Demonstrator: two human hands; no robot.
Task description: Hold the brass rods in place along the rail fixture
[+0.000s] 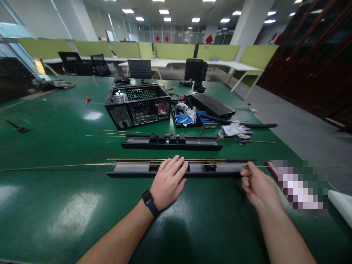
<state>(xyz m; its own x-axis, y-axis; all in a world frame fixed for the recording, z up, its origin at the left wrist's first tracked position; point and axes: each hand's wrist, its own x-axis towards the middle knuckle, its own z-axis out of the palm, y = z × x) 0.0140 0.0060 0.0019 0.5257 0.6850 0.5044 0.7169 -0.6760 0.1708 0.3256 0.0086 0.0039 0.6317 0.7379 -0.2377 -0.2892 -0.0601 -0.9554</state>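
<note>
A long black channel [129, 175] with a silvery inner face lies crosswise in front of me. Black blocks [210, 164] sit inside it, partly hidden by my fingers. Several thin brass-coloured rods [129, 160] run lengthwise over the channel, one reaching far to the left. My left hand [169, 179], with a dark watch [150, 202] on its wrist, lies flat across the rods and the channel's middle, fingers stretched out. At the channel's right end, my right hand [257, 183] has thumb and fingers pinched around a thin brass rod [264, 167], whose tip sticks out beyond the hand.
A second black channel [170, 146] with blocks and rods lies parallel behind. Farther back stand an open black computer case [143, 106], a tray [189, 125] of gloves and a black panel [211, 104]. White gloves [235, 130] lie right. A blurred-out item [297, 187] is beside my right hand.
</note>
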